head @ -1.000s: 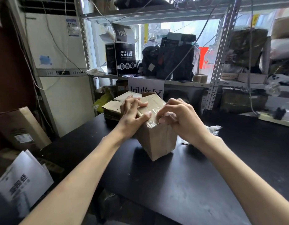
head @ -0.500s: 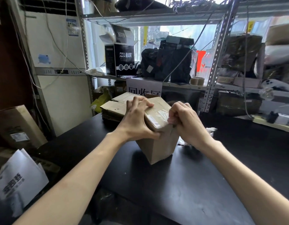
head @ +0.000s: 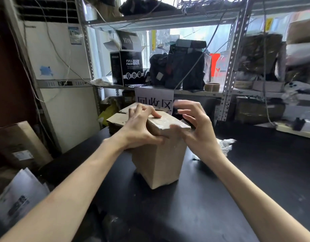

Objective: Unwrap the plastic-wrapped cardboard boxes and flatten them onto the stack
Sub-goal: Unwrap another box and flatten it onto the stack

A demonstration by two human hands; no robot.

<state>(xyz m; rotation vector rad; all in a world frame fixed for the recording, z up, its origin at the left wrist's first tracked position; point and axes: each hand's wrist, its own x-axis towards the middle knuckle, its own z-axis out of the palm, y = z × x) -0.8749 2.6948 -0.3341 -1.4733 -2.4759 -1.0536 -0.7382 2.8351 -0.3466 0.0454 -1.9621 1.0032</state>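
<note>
A tall brown cardboard box (head: 159, 163) stands upright on the black table (head: 255, 180), its top face shiny with clear plastic or tape. My left hand (head: 138, 130) grips the box's upper left corner, fingers over the top and thumb along the front. Over the upper right corner hovers my right hand (head: 197, 130), blurred, its fingers spread and lifted and only the thumb near the top's front edge. Behind the box lies the stack of flattened cardboard (head: 115, 117).
Crumpled clear plastic (head: 225, 145) lies on the table right of the box. A metal shelf rack (head: 229, 75) stands behind, holding a black mask carton (head: 128, 69), with a white sign (head: 154, 100) hanging on it. A taped carton (head: 20, 145) and white bags (head: 20, 194) sit left of the table.
My right hand has let go of the top edge it was pinching and lifted with spread fingers. The left hand kept its hold, its thumb now lower on the front.
</note>
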